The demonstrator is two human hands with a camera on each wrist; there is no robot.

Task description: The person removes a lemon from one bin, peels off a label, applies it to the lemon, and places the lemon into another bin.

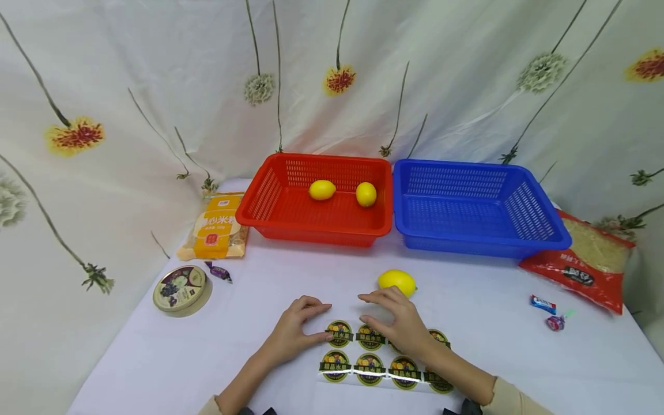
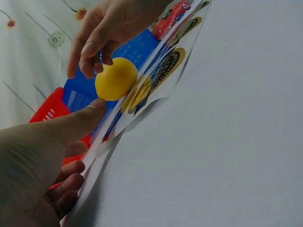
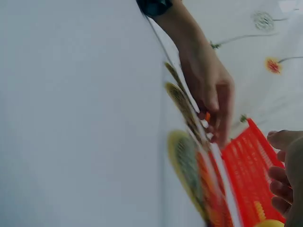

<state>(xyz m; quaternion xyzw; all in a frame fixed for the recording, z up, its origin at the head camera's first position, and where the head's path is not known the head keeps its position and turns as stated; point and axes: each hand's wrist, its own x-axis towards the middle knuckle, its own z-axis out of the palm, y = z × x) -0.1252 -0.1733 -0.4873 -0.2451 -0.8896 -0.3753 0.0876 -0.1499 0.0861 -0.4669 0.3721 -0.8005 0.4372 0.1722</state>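
My left hand pinches the left edge of the sticker sheet, with my thumb on top and my fingers curled under it. The sheet lies flat on the white table, right in front of me. My right hand rests on the top row of stickers, its fingers bent a little and holding nothing. One lemon sits on the table just past my right hand. Two more lemons lie in the red basket. The blue basket stands beside it.
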